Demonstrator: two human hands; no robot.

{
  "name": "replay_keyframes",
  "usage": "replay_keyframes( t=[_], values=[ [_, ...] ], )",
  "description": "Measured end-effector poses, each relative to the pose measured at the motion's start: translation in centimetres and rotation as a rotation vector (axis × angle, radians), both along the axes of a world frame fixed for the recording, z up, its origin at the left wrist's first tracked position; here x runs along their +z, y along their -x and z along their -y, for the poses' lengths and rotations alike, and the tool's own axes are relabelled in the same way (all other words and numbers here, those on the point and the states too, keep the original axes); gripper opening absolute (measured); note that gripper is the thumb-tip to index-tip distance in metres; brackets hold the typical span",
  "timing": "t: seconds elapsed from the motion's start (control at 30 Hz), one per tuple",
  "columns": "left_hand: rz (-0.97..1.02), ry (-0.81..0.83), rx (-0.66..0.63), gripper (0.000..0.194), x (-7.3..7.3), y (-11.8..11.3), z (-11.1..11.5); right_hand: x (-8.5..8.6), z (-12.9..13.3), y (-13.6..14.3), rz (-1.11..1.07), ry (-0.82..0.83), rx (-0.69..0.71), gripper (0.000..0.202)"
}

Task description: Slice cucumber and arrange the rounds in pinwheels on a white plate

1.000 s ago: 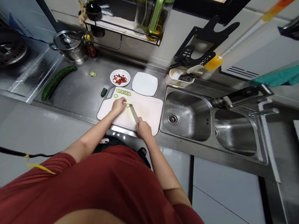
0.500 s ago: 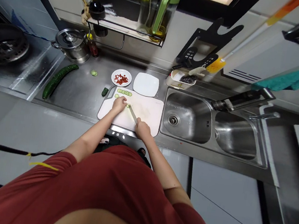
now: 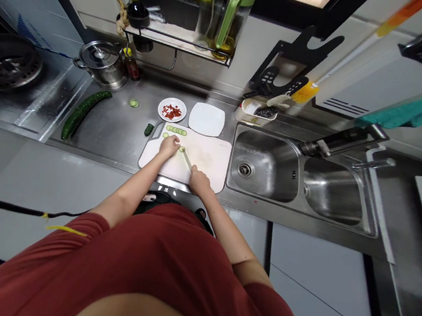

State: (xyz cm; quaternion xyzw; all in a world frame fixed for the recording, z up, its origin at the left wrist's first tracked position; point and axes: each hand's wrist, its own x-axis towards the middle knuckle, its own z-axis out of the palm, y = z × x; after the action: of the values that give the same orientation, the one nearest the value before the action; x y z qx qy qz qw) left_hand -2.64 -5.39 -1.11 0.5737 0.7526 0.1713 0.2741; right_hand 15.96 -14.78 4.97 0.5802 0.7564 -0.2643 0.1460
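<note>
On the white cutting board [image 3: 210, 160], my right hand [image 3: 200, 181] grips a knife [image 3: 186, 160] whose blade points up and left. At the blade's tip lies a pale green cucumber slice [image 3: 182, 149]. My left hand [image 3: 169, 146] rests on the board just left of it, fingers bent together; what they hold, if anything, is too small to make out. A row of cucumber slices [image 3: 176, 130] lies along the board's top left, with another slice [image 3: 165, 135] below. A dark green cucumber end [image 3: 148, 129] sits beside the board's grey handle.
Behind the board stand a plate of red pieces [image 3: 171, 109] and a white square plate [image 3: 206, 119]. A whole cucumber [image 3: 83, 113], two slices [image 3: 133, 103] and a steel pot [image 3: 103, 64] are to the left. The double sink [image 3: 269, 163] is at the right.
My right hand and the knife have shifted very slightly left. The view has moved a little; otherwise the things lie as before.
</note>
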Motion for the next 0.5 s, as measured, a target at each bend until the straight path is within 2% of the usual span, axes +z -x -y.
replay_keyframes(
  t=[0.5],
  values=[
    [-0.001,0.039,-0.004,0.021,0.02,0.16,-0.45,0.13,-0.65,0.48,-0.002,0.018,-0.013,0.03]
  ],
)
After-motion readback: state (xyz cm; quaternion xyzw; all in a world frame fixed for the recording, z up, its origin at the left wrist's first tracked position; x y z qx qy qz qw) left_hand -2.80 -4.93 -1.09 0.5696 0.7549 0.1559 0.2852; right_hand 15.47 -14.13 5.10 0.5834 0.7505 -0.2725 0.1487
